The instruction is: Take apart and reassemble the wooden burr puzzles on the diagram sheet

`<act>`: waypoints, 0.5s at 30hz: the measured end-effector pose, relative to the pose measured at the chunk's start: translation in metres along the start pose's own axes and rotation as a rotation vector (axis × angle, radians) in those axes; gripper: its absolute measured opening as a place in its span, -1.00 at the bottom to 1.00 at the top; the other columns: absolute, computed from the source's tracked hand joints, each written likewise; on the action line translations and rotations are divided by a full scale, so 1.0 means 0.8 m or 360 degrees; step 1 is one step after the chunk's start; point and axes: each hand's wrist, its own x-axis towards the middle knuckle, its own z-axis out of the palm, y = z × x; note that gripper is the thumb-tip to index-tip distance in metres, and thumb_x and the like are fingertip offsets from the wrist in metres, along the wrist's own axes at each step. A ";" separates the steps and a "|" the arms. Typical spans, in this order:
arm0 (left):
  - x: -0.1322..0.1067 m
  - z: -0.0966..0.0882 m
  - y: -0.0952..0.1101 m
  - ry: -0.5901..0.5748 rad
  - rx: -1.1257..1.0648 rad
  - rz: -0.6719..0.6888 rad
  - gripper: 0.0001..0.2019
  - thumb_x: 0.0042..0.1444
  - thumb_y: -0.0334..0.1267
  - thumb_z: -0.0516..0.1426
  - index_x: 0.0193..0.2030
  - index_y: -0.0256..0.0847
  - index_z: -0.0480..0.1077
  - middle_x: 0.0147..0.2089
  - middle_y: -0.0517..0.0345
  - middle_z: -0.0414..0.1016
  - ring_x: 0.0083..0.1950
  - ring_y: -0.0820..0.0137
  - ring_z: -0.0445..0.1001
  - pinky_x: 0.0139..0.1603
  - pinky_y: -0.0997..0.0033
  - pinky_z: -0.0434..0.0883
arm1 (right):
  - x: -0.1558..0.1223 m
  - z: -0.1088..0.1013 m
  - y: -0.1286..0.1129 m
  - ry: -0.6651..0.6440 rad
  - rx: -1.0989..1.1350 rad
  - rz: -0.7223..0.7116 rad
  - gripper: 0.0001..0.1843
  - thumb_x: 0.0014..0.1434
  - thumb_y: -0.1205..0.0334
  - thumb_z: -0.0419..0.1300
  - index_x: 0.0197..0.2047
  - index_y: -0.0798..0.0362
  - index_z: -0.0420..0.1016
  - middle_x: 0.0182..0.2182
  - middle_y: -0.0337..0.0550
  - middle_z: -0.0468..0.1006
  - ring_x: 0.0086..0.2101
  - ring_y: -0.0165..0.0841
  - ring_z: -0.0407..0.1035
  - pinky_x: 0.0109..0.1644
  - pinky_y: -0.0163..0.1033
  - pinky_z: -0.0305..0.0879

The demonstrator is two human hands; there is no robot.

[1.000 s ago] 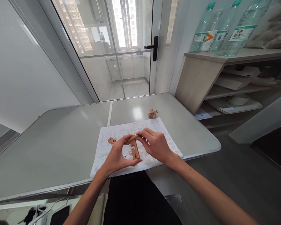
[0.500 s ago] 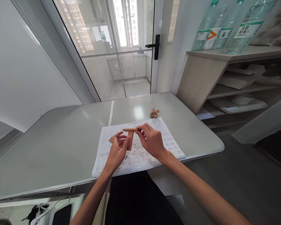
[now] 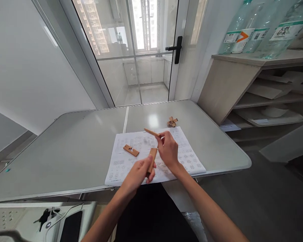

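Observation:
My left hand (image 3: pixel 141 169) is closed around a flat wooden puzzle piece (image 3: pixel 153 157), held tilted upward over the lower part of a printed sheet. In the fingertips of my right hand (image 3: pixel 168 148), a second wooden piece (image 3: pixel 151 132) is pinched by one end, pointing up and to the left. The two held pieces are apart. A third wooden puzzle piece (image 3: pixel 131 150) with a notch in it lies on the left side of the printed sheet (image 3: pixel 121 169). Beyond the sheet's upper right edge sits an assembled cross-shaped wooden puzzle (image 3: pixel 172 121).
The sheet lies near the front edge of a pale table (image 3: pixel 91 151). A glass door (image 3: pixel 146 77) stands behind it. To the right is a shelf unit (image 3: pixel 217 87) topped with plastic bottles (image 3: pixel 257 37). At lower left, a phone (image 3: pixel 71 227) and keys (image 3: pixel 44 216) lie on a white surface.
The two pieces, touching or close together earlier, are now apart. My left hand has closed on one and moved lower right; the notched piece on the sheet is now uncovered. The view has shifted left.

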 end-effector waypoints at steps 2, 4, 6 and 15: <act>-0.011 -0.004 -0.010 0.0006 0.0210 0.0051 -0.42 0.32 0.36 0.00 -0.32 -0.17 0.38 -0.61 0.22 0.41 -0.59 0.41 0.30 -0.45 0.41 0.24 | 0.005 0.005 0.010 -0.0095 0.0119 0.0193 -0.81 0.47 0.09 0.11 -0.20 -0.03 0.34 -0.48 -0.24 0.56 -0.43 -0.22 0.52 -0.29 -0.19 0.28; -0.017 -0.017 -0.019 0.0343 0.0508 0.0226 -0.46 0.35 0.29 0.01 -0.32 -0.17 0.44 -0.50 0.15 0.51 -0.47 0.35 0.40 -0.38 0.40 0.26 | 0.006 0.011 0.016 -0.0237 0.0211 0.0302 -0.80 0.43 0.08 0.15 -0.23 -0.05 0.32 -0.50 -0.28 0.57 -0.44 -0.22 0.55 -0.27 -0.18 0.32; -0.016 -0.038 -0.027 0.0655 0.0837 0.0317 -0.47 0.33 0.27 0.05 -0.32 -0.17 0.51 -0.45 0.13 0.50 -0.41 0.32 0.39 -0.37 0.39 0.22 | 0.003 0.019 0.018 -0.0365 0.0264 0.0392 -0.79 0.41 0.06 0.17 -0.24 -0.05 0.31 -0.39 -0.23 0.63 -0.44 -0.25 0.57 -0.29 -0.18 0.34; 0.001 -0.117 -0.031 0.1113 0.1502 -0.0234 -0.50 0.41 0.16 -0.07 -0.18 -0.10 0.55 -0.37 0.06 0.58 -0.29 0.18 0.53 -0.38 0.37 0.17 | -0.015 0.061 -0.001 -0.0625 0.0143 0.0513 -0.91 0.39 0.17 0.17 -0.11 -0.03 0.35 -0.23 -0.16 0.67 -0.36 -0.24 0.60 -0.34 -0.21 0.36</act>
